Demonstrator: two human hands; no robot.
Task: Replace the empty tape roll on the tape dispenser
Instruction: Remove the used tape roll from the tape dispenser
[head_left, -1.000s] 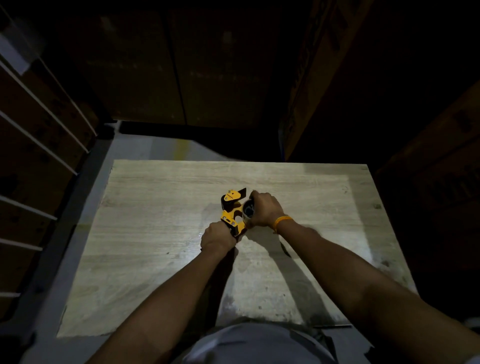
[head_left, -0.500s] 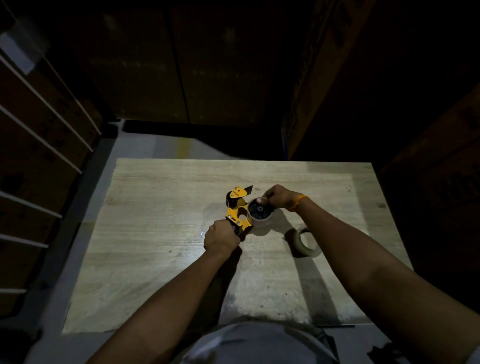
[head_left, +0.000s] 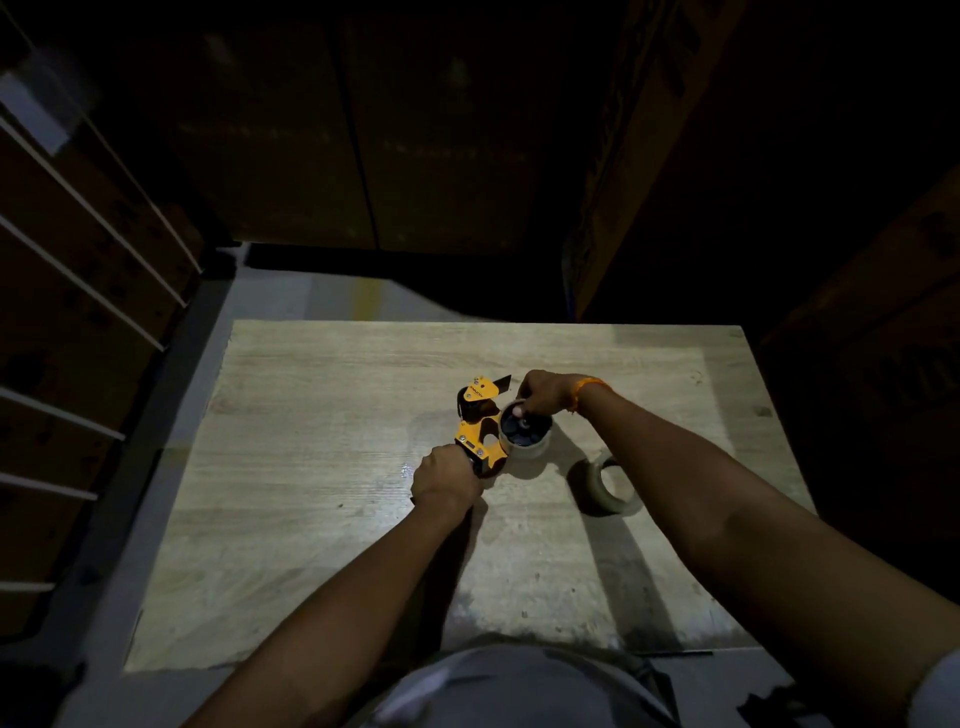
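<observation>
A yellow and black tape dispenser (head_left: 477, 430) lies on its side in the middle of the wooden table (head_left: 311, 493). My left hand (head_left: 447, 480) is closed around its handle at the near end. A pale roll (head_left: 536, 448) sits on the dispenser's black hub. My right hand (head_left: 545, 392) reaches over from the far side and pinches that roll's top rim, with the thumb over the hub. A second tape roll (head_left: 608, 491) lies loose on the table to the right, partly in my right arm's shadow.
Dark cardboard boxes stand behind the table and to its right (head_left: 857, 364). On the left is a rack with white rails (head_left: 78, 260). A grey floor strip (head_left: 337, 296) shows beyond the table's far edge.
My right hand has lifted off the roll's near side and moved to its far rim. That uncovered the hub and the loose roll on the table. The left hand stays on the handle.
</observation>
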